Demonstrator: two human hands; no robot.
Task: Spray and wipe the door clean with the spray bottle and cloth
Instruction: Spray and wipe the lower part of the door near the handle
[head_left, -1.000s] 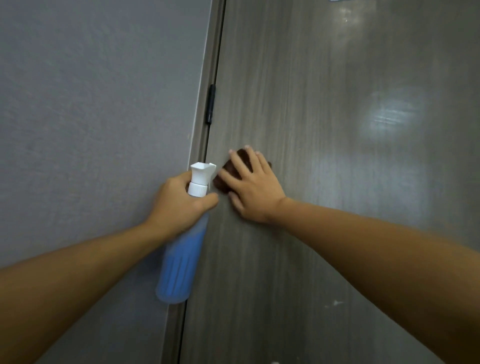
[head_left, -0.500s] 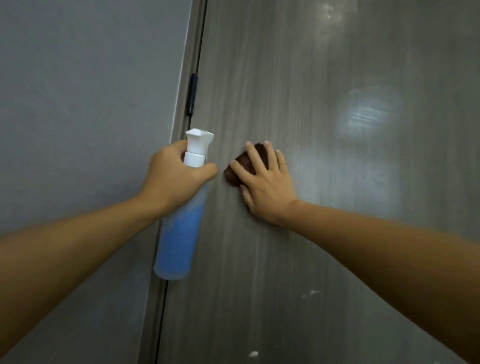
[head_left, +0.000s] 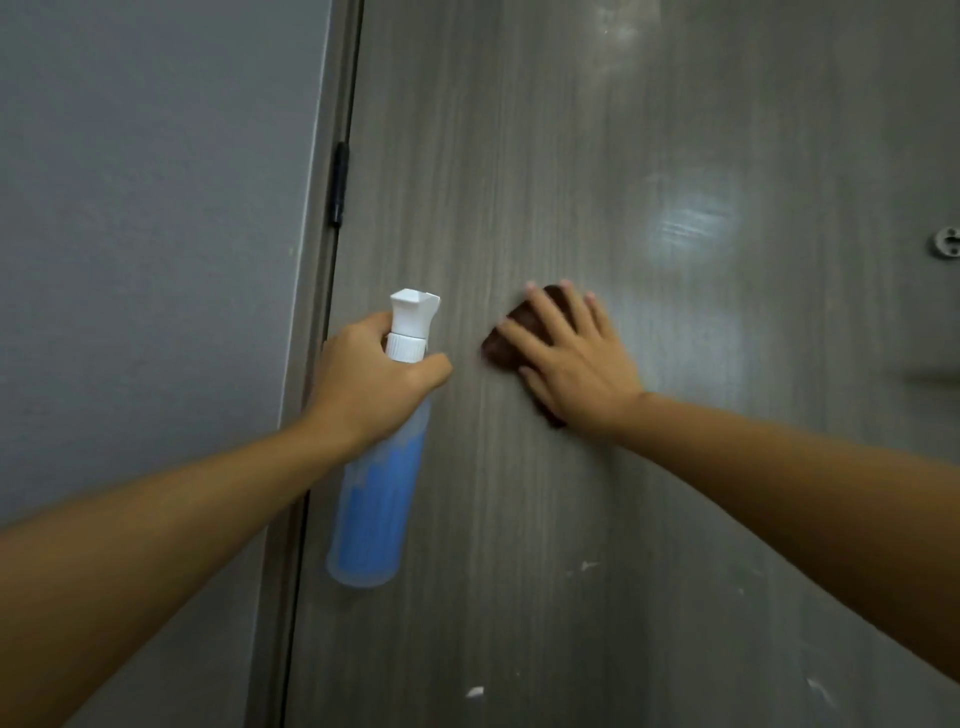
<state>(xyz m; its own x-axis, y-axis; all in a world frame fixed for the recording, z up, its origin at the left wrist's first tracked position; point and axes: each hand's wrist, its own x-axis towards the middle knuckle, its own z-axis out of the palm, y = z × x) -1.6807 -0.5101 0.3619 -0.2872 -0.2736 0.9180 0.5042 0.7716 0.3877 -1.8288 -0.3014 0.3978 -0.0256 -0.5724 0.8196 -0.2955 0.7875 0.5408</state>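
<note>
My left hand (head_left: 371, 379) grips spray bottle (head_left: 376, 499) by its neck, near hinge (head_left: 340, 184) & frame. My right hand (head_left: 571, 358), fingers spread flat, presses brown cloth (head_left: 506, 340) on door (head_left: 597, 519); white flecks (head_left: 475, 691) lower down, lock plate (head_left: 946, 242) far right

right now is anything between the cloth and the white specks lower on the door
Nothing visible. The right hand presses the cloth flat on the door; bare door surface runs down to the white specks. The bottle hangs off to the left.
</note>
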